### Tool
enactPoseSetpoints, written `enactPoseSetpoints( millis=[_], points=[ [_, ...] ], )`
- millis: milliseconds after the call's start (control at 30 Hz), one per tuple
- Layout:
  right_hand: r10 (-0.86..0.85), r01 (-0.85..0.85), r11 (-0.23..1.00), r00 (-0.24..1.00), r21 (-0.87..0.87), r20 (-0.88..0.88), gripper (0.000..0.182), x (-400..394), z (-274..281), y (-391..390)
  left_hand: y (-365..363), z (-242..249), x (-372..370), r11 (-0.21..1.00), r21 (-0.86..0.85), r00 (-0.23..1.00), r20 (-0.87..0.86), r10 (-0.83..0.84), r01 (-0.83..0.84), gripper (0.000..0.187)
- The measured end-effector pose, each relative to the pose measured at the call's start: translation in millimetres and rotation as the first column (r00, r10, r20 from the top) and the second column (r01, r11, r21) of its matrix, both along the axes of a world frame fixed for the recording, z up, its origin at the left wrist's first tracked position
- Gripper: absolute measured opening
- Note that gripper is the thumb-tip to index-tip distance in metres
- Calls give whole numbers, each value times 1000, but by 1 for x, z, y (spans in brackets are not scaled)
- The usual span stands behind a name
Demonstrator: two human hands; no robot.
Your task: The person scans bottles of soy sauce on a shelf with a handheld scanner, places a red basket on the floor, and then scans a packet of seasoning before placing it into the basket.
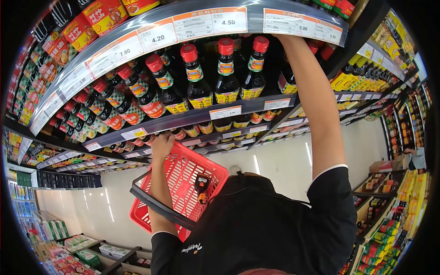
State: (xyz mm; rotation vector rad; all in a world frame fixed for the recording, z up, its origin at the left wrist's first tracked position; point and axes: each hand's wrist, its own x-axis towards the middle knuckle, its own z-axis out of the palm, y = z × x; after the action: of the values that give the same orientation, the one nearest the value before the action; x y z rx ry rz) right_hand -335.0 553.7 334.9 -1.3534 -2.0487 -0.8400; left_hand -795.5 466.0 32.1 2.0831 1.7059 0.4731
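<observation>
My right arm stretches up into the shelf, and my right hand [279, 36] is mostly hidden behind the price strip [208, 25]. Beneath it are dark sauce bottles with red caps [260, 45] and yellow labels, standing on the shelf. A red shopping basket [215, 170] hangs at my left forearm, with its black handle [160, 205] across the arm. My left hand [162, 145] is curled beside the basket's upper corner, just below the shelf edge. Whatever its fingers hold is hidden. Inside the basket is a small black and orange object [201, 183].
Lower shelves carry more bottles [223, 124]. Red-and-yellow packaged bottles [101, 20] fill the shelf above. Another person's arm [416, 156] shows at the far right, near stocked displays [389, 233]. Pale floor [275, 160] runs below, with boxed goods [89, 259] at lower left.
</observation>
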Motion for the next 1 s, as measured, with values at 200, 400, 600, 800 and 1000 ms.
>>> enactPoseSetpoints(
  millis=[200,400,600,800,1000],
  points=[
    [21,-21,1000,1000,-3,0,36,-9,1,14,-5,2,-2,998,-2,998,-11,62,-62,36],
    [39,-40,999,999,-5,-16,36,-18,1,26,-8,5,-4,997,-12,997,-6,72,-73,36],
    [63,-63,998,995,-4,-81,37,-20,0,24,-9,1,-2,995,-34,995,-46,88,-90,38],
    [119,-113,993,959,37,-257,38,-24,1,12,-7,2,2,995,-64,996,-51,73,-76,37],
    [218,-223,974,849,48,-482,39,-26,15,-31,-5,-1,2,994,-79,997,-39,74,-76,37]
  ],
)
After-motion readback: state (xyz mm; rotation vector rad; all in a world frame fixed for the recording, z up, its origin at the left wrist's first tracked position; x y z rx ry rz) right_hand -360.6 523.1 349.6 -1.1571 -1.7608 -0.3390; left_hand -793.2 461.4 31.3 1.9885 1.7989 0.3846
